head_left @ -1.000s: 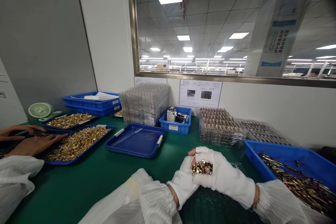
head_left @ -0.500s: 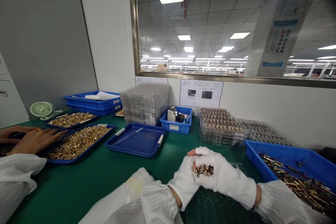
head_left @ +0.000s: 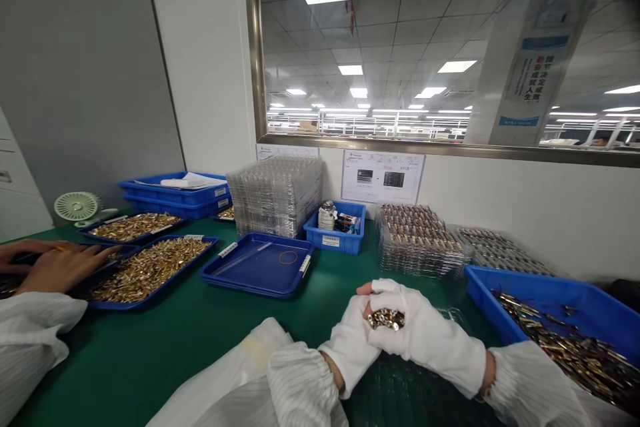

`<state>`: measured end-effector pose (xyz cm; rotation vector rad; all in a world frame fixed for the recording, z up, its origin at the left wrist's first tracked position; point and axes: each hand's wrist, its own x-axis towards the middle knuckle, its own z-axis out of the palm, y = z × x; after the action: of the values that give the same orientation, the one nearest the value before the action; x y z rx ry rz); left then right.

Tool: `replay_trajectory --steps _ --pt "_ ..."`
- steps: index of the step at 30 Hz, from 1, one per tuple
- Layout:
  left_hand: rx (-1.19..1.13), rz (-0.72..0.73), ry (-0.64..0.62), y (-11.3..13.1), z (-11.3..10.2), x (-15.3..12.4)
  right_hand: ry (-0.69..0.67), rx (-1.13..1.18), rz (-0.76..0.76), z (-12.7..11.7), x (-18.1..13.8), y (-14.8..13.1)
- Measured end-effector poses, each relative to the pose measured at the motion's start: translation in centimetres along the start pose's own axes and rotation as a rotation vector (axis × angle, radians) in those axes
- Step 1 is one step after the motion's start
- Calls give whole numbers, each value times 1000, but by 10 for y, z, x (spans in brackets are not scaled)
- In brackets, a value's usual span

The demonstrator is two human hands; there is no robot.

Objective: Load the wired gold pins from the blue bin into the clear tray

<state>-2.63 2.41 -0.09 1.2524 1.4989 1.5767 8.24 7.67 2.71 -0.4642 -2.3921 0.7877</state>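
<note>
In white gloves with bare fingertips, my two hands meet over the green table, cupped round a bundle of small gold and silver metal pins [head_left: 386, 319]. My left hand [head_left: 353, 340] closes on the bundle from the left, its fingertips against the ends. Wrapped over it from the right is my right hand [head_left: 420, 323]. Only the pins' round ends show; their lengths are hidden in the gloves. Under my hands lies a clear plastic tray [head_left: 400, 387], partly covered by the right forearm. A blue bin [head_left: 530, 287] of loose longer pins stands beside my right arm.
Stacked pin-filled clear trays [head_left: 420, 240] stand behind my hands. Left of them are a small blue box [head_left: 333, 240], a tall stack of clear trays [head_left: 275, 197] and a shallow blue tray [head_left: 257, 283] with a rubber band. A co-worker's hand [head_left: 60, 267] is by the gold-part trays [head_left: 150, 270].
The camera view shifts very slightly. My hands stay together round the pins, whose ends have turned a little. The co-worker's hand at the left moves slightly.
</note>
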Motion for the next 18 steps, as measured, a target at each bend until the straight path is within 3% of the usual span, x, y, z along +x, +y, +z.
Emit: replay_trajectory --steps 6,13,18 --pt "-59 93 -38 -3 3 1 28 15 -14 2 -1 3" --pt "-320 -35 -99 -12 8 6 103 -9 17 2 -3 8" --pt "-452 -20 -114 -27 10 17 140 46 56 2 -3 11"
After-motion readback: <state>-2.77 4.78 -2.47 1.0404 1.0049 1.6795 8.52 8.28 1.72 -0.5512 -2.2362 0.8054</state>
